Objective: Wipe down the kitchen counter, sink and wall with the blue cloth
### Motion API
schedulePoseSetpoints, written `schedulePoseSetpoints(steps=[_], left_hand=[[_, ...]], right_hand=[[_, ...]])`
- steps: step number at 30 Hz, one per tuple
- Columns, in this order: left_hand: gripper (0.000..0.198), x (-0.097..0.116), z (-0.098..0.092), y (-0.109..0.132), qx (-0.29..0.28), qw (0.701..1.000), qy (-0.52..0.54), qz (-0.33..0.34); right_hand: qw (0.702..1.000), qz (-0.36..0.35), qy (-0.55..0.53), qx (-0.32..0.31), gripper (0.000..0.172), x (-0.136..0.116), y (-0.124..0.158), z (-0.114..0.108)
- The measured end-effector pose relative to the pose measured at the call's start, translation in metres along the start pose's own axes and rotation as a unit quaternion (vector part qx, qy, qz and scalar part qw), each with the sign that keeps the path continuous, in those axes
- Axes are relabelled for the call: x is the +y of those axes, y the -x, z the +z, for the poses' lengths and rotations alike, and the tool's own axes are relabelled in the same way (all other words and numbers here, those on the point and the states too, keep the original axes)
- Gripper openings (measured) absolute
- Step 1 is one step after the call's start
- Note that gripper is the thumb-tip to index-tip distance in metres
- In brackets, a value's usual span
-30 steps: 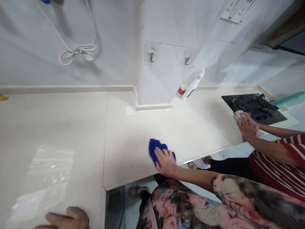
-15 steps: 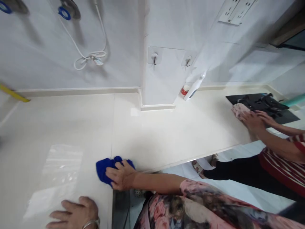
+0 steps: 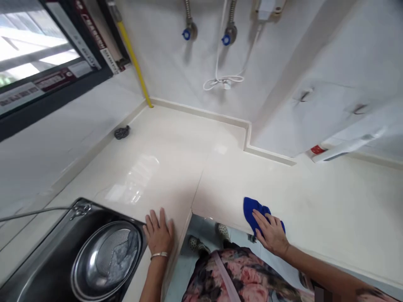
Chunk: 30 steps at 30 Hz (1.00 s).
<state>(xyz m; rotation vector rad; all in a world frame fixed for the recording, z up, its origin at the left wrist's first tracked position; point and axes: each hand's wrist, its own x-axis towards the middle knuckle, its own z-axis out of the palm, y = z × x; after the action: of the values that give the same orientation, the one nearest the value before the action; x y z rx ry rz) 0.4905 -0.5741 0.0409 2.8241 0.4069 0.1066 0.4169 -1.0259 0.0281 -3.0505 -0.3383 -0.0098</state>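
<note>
My right hand (image 3: 271, 234) lies flat on a blue cloth (image 3: 253, 210), pressing it onto the cream countertop (image 3: 176, 163) near the front edge. My left hand (image 3: 158, 235), with a bracelet at the wrist, rests palm down with fingers spread on the counter's corner, beside the sink (image 3: 40, 260). It holds nothing.
A dark sink at the lower left holds a steel bowl (image 3: 105, 260). A dark scrubber (image 3: 122, 132) lies near the left wall by a yellow pipe (image 3: 134, 63). Two valves and a white cord (image 3: 223, 82) hang on the back wall. A spray bottle (image 3: 346, 147) lies at the right.
The view has swung left, so the sink and window appear and the other person is out of sight. My right hand with the cloth has shifted right along the counter edge.
</note>
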Motion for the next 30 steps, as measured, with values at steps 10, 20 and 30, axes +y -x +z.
schedulePoseSetpoints(steps=[10, 20, 30], left_hand=[[0.073, -0.023, 0.003, 0.105, 0.012, 0.996, -0.013, 0.09], [0.099, -0.032, 0.032, 0.111, 0.065, 0.994, -0.009, 0.092], [0.101, -0.033, 0.026, 0.12, 0.1, 0.989, -0.054, 0.094]], right_hand=[[0.975, -0.217, -0.014, -0.056, 0.067, -0.15, -0.163, -0.003], [0.981, -0.195, 0.013, -0.007, 0.064, -0.267, -0.312, -0.004], [0.958, -0.286, -0.031, -0.017, 0.065, -0.35, -0.252, 0.003]])
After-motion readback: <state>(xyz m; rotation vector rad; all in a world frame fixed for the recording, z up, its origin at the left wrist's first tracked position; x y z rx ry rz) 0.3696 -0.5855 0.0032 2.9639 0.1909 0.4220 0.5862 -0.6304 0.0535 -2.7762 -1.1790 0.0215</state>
